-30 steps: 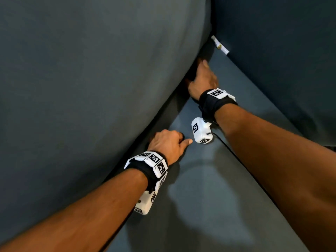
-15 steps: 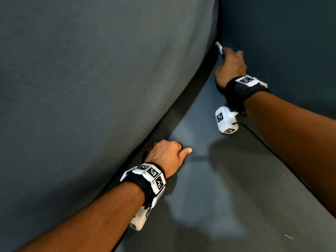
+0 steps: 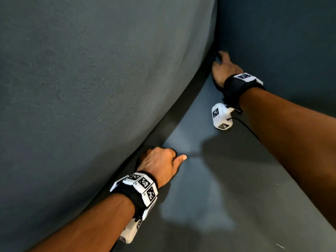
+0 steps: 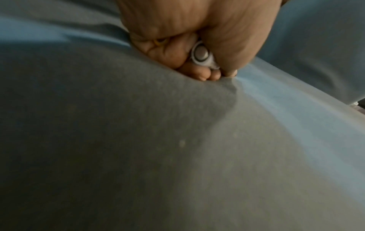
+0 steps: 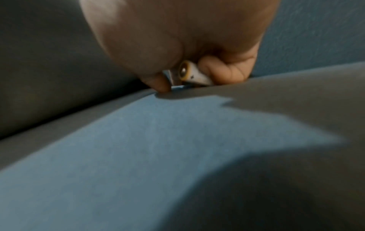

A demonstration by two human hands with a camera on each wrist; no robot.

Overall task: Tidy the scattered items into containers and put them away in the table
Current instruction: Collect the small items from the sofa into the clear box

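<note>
My left hand [image 3: 161, 160] rests as a fist on the sofa seat, against the foot of the big back cushion. In the left wrist view its curled fingers grip a white battery [image 4: 201, 55], and a yellow-ringed end [image 4: 160, 41] shows deeper in the fist. My right hand [image 3: 222, 65] is in the far corner where seat, cushion and side wall meet. In the right wrist view its fingers curl round a white battery with a gold end [image 5: 190, 74], low on the seat. The head view hides that battery under the hand.
A large grey-blue back cushion [image 3: 91, 88] fills the left side. The darker sofa side wall [image 3: 281, 33] rises on the right. The grey-blue seat [image 3: 209, 188] runs between them towards me. A thin black cable [image 3: 249, 129] trails from the right wrist camera.
My right hand left the crease by the back cushion, moved to the far corner and closed round the white battery lying there. The left fist stayed in place.
</note>
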